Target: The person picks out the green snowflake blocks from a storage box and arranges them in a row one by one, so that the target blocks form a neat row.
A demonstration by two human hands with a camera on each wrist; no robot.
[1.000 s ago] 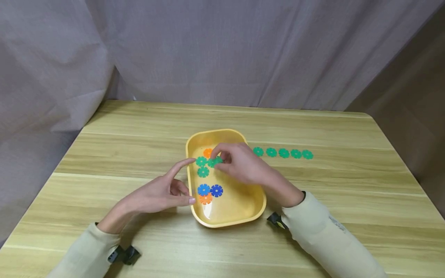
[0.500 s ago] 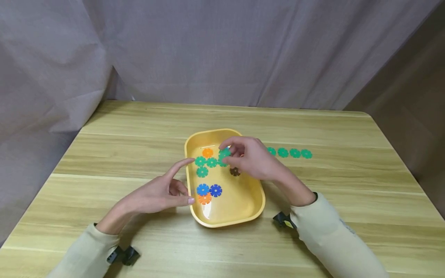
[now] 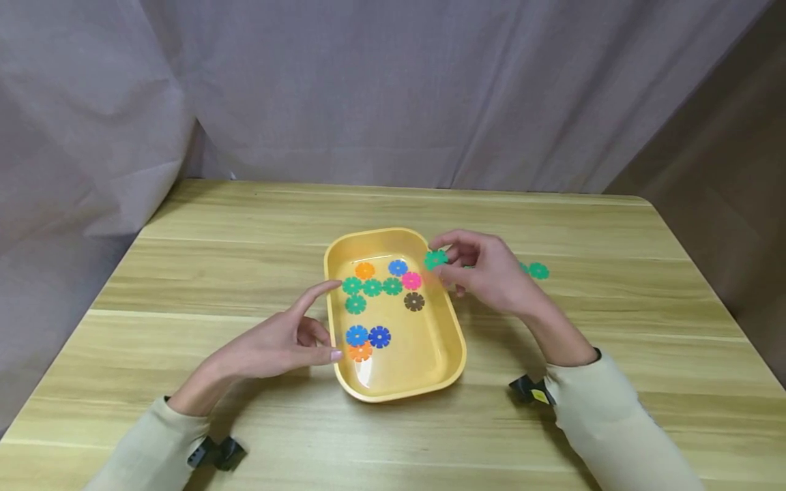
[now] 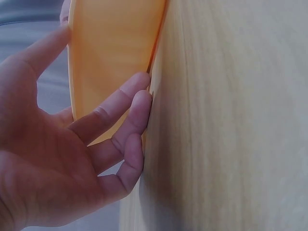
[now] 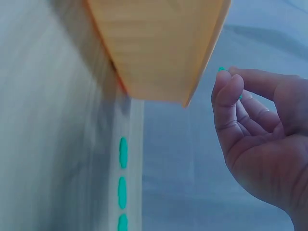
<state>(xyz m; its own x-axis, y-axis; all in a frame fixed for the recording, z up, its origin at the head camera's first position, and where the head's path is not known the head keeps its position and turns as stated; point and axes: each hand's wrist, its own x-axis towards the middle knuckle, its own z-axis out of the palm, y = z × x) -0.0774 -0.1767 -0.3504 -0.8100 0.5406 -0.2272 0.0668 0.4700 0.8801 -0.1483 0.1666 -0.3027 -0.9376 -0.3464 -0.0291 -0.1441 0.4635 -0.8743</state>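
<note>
Between thumb and fingertips, my right hand point(image 3: 488, 273) pinches a green snowflake disc point(image 3: 435, 259) above the right rim of the yellow tray point(image 3: 408, 358). In the right wrist view, only slivers of that disc show between the fingers. My left hand point(image 3: 273, 344) rests at the tray's left side, two fingertips at the rim; the left wrist view shows other fingers point(image 4: 134, 103) against the outer wall. Inside the tray lie several green discs point(image 3: 372, 287), orange discs point(image 3: 365, 271), blue discs point(image 3: 379, 337), a pink disc point(image 3: 411, 280) and a brown disc point(image 3: 414, 301).
A row of green discs point(image 3: 538, 271) lies on the wooden table point(image 3: 184, 273) right of the tray, partly hidden by the right hand; several show in the right wrist view point(image 5: 123, 153). A grey curtain point(image 3: 344, 88) hangs behind the table.
My right hand has lifted the green disc from inside the tray and carried it rightward to the rim, uncovering the blue, pink and brown discs. The left hand has stayed at the tray.
</note>
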